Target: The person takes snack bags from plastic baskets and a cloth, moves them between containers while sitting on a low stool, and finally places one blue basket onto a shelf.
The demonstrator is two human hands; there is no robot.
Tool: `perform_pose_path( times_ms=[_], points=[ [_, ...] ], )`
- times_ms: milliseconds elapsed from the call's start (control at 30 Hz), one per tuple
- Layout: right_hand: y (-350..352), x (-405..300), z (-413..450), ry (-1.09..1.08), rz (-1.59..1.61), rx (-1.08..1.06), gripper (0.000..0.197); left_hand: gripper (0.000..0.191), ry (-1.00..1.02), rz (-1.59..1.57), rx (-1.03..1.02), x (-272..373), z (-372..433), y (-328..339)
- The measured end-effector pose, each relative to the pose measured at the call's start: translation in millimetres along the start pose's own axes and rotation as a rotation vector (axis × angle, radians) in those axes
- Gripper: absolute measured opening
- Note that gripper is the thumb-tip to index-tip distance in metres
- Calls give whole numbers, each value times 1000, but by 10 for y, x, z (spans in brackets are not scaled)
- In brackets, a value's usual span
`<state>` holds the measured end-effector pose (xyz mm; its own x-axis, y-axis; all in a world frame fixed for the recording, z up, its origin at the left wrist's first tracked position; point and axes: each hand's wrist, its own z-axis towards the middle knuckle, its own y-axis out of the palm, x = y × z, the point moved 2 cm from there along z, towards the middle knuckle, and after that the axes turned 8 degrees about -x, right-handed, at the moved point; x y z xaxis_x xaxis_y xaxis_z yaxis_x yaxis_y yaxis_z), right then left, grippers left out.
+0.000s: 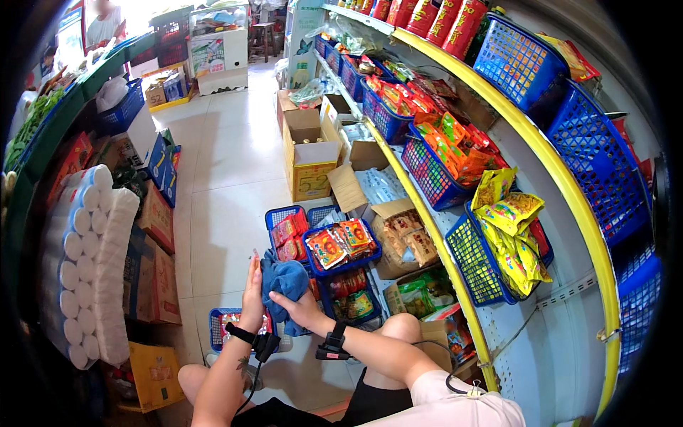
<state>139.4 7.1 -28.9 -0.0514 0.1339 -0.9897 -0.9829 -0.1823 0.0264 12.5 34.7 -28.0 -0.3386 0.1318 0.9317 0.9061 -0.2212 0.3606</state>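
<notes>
A crumpled blue cloth (285, 280) is gripped by my right hand (299, 307), in front of me over the floor. My left hand (254, 299) is held upright with straight fingers, its palm facing the cloth's left side; whether it touches the cloth is hard to tell. Just beyond the hands, a blue plastic basket (320, 273) holds red and orange snack packets (341, 243). Another blue basket (273, 211) with red packets stands behind the cloth. Partly hidden by my left forearm is a low blue basket (216, 331) with packets.
At the right, a yellow-edged metal shelf (427, 208) carries blue baskets and yellow snack bags (515, 240). Open cardboard boxes (315, 149) stand along its foot. Wrapped paper rolls (80, 267) are stacked at the left. Beyond a counter at the far left stands a person (104, 26).
</notes>
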Motion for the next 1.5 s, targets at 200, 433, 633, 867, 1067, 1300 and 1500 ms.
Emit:
perform_pose_path(
  times_ms=[200,433,633,867,1067,1300,1500],
  points=[
    [-285,103,121,58,72,148,33,56,-51,94,-158,97,-116,338],
    [-186,163,127,208,272,107,28,55,52,249,-141,-139,-49,128],
    [20,56,46,107,-25,-26,38,60,-65,-230,8,-111,51,-97],
    [-128,132,115,118,28,67,30,57,-13,-28,-105,-88,-93,177],
    [-35,147,-39,261,160,-29,35,60,-83,-8,16,-184,39,-41],
    [-109,-69,-21,169,291,61,34,55,-23,242,-40,-73,-54,111],
    [-109,-57,9,218,426,48,32,48,149,481,-226,-88,-151,157]
  ],
)
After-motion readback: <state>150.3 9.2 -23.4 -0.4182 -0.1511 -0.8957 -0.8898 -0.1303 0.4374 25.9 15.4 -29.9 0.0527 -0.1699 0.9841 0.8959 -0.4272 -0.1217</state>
